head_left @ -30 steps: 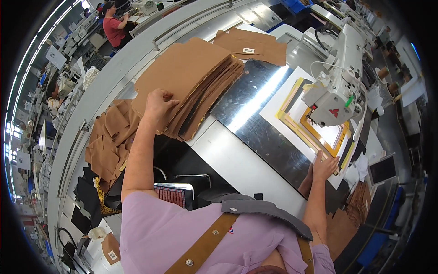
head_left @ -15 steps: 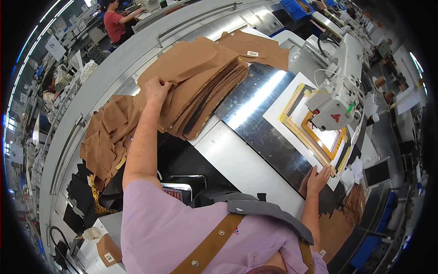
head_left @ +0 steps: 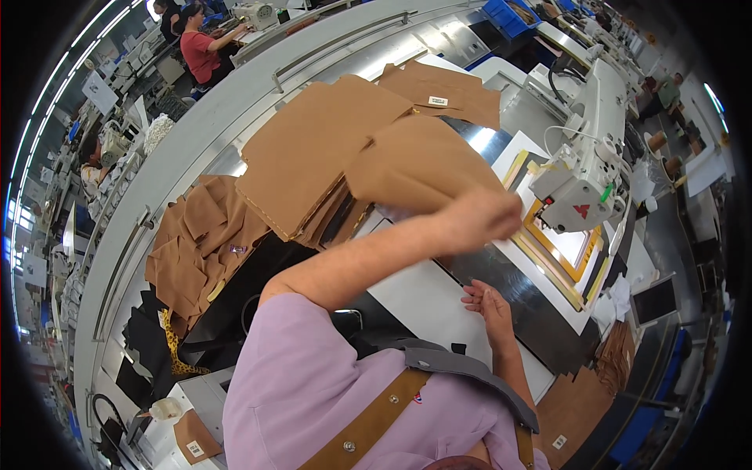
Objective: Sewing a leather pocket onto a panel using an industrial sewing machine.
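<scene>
**Left hand carried a brown fabric panel across the table; right hand lay flat**

The left hand (head_left: 484,217) was raised over the white sewing table (head_left: 415,301), blurred by motion. It gripped one brown fabric panel (head_left: 419,164), fingers closed on the panel's lower right edge. The exact finger placement was too smeared to read. The panel hung tilted, lifted off the stack of brown fabric panels (head_left: 313,153), which sat at the far left of the table. It partly overlapped the stack's right side.

The right hand (head_left: 489,305) rested palm down on the table, fingers together and extended, holding nothing. It lay just beside the dark metal plate (head_left: 540,313).

A yellow-framed sewing template (head_left: 560,254) lay on the table beyond the plate, under the head of the white sewing machine (head_left: 587,157). Another brown piece with a small white label (head_left: 442,90) lay behind the stack.

A heap of smaller brown cut pieces (head_left: 200,243) sat to the left, below the table edge, with black fabric (head_left: 145,345) near it.

The person wore a lilac shirt (head_left: 313,392) with a tan strap (head_left: 368,427) across it. Another person in a red top (head_left: 200,51) sat well apart at the upper left.
</scene>
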`<state>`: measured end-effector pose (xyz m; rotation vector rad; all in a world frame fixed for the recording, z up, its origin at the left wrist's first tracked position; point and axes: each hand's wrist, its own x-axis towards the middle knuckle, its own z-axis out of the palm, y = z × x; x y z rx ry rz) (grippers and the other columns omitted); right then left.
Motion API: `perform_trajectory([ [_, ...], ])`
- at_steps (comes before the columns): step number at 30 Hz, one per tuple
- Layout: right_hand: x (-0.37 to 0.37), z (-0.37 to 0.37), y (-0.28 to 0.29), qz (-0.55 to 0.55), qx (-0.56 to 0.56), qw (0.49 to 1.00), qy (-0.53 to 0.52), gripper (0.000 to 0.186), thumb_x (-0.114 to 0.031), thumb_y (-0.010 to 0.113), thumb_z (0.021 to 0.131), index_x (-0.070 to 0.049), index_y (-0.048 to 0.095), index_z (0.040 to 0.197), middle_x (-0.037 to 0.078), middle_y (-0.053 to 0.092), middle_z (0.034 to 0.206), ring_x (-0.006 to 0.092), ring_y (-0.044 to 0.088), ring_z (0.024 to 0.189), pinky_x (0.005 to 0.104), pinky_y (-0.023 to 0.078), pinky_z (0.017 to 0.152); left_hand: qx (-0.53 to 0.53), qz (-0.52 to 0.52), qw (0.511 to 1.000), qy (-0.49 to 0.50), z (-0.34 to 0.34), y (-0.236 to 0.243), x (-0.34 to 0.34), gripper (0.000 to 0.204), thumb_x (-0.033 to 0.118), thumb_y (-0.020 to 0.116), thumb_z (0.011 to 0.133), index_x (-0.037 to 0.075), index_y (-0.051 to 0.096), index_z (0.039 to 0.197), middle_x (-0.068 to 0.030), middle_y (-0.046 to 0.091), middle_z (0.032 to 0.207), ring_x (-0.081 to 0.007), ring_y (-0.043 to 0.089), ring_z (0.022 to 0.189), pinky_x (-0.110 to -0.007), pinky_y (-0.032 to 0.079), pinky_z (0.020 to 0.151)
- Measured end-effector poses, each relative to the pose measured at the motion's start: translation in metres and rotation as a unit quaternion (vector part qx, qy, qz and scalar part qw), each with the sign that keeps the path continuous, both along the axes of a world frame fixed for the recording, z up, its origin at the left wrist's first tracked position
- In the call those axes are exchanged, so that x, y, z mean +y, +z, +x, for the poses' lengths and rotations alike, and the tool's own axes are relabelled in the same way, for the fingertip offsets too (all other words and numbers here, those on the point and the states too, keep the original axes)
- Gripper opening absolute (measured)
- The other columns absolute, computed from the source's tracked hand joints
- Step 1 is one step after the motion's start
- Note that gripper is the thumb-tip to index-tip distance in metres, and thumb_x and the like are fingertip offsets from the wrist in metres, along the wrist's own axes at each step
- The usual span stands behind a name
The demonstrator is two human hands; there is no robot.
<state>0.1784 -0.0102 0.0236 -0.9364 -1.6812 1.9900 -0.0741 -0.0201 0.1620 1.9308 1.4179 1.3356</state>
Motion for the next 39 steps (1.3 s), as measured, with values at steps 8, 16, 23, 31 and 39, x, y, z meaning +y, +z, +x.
perform_trajectory([
  [8, 0.044, 0.082, -0.005, -0.194, 0.222, 0.944, -0.147, 0.057, -0.049, 0.037, 0.110, -0.005, 0.050, 0.144, 0.010, 0.063, 0.135, 0.0258, 0.061, 0.119, 0.0416, 0.049, 0.100, 0.168, -0.120, 0.900, -0.383, 0.112, -0.088, -0.053, 0.018, 0.021, 0.065, 0.094, 0.004, 0.061, 0.100, -0.0174, 0.069, 0.086, -0.0424, 0.068, 0.084, -0.049, 0.053, 0.074],
  [16, 0.124, 0.156, 0.004, -0.212, 0.307, 0.873, -0.315, 0.068, -0.057, 0.030, 0.109, -0.006, 0.040, 0.154, 0.011, 0.053, 0.151, 0.0316, 0.050, 0.137, 0.0470, 0.041, 0.113, 0.124, -0.107, 0.986, 0.037, 0.051, -0.163, -0.045, 0.048, 0.031, 0.074, 0.089, 0.003, 0.057, 0.123, -0.0185, 0.058, 0.131, -0.0402, 0.057, 0.120, -0.049, 0.048, 0.097],
  [23, 0.040, 0.289, -0.020, -0.028, 0.080, 0.905, -0.417, 0.071, -0.055, 0.035, 0.110, 0.000, 0.038, 0.156, 0.021, 0.049, 0.154, 0.0302, 0.050, 0.139, 0.0407, 0.040, 0.115, 0.226, -0.141, 0.955, 0.130, 0.069, -0.155, -0.018, 0.081, 0.045, 0.081, 0.082, 0.004, 0.049, 0.144, -0.0198, 0.044, 0.153, -0.0370, 0.040, 0.144, -0.054, 0.029, 0.117],
  [31, 0.108, 0.201, -0.016, 0.474, -0.373, 0.754, -0.263, 0.057, -0.036, 0.072, 0.094, -0.003, 0.058, 0.138, 0.018, 0.063, 0.133, 0.0370, 0.062, 0.118, 0.0446, 0.047, 0.103, 0.206, -0.197, 0.955, 0.080, 0.082, -0.160, 0.018, 0.050, 0.029, 0.090, 0.074, 0.001, 0.068, 0.109, -0.0178, 0.053, 0.146, -0.0388, 0.047, 0.135, -0.049, 0.040, 0.108],
  [39, 0.141, 0.162, -0.001, 0.263, -0.447, 0.831, -0.203, 0.059, -0.045, 0.076, 0.089, -0.013, 0.060, 0.136, 0.018, 0.055, 0.142, 0.0327, 0.056, 0.128, 0.0489, 0.045, 0.105, 0.043, -0.282, 0.957, 0.058, 0.092, -0.132, 0.052, 0.032, 0.014, 0.083, 0.085, 0.003, 0.071, 0.112, -0.0202, 0.076, 0.099, -0.0287, 0.075, 0.088, -0.036, 0.057, 0.078],
])
